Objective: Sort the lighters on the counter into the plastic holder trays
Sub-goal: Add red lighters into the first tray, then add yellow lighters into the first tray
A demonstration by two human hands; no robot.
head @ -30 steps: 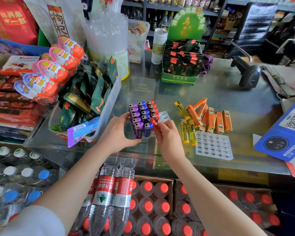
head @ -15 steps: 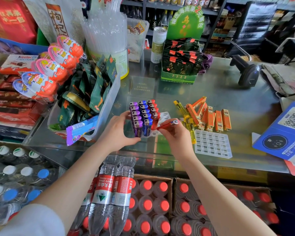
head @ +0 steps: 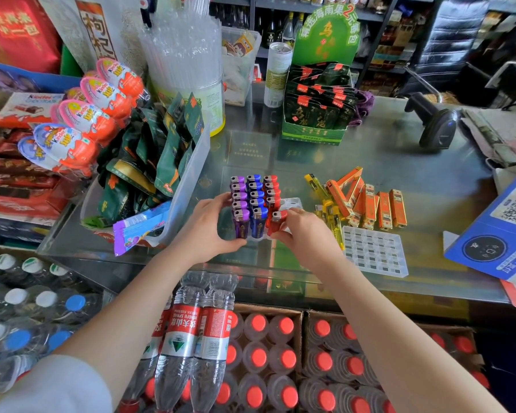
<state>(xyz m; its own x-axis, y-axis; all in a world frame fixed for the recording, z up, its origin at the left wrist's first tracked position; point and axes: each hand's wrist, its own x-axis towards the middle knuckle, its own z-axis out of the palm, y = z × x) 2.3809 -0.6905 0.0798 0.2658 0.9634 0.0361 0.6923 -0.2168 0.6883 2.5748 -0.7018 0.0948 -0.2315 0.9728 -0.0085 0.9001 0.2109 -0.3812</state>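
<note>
- The left hand (head: 204,234) grips the near left side of the filled tray (head: 292,202) on the glass tabletop (head: 385,150).
- The tray holds upright rows of purple, blue and red lighters.
- The right hand (head: 307,234) pinches a red lighter (head: 276,223), standing it at the near end of the red row.
- Loose yellow lighters (head: 325,204) and orange lighters (head: 370,204) lie heaped to the right.
- An empty tray (head: 373,251) lies flat just in front of that heap.
</note>
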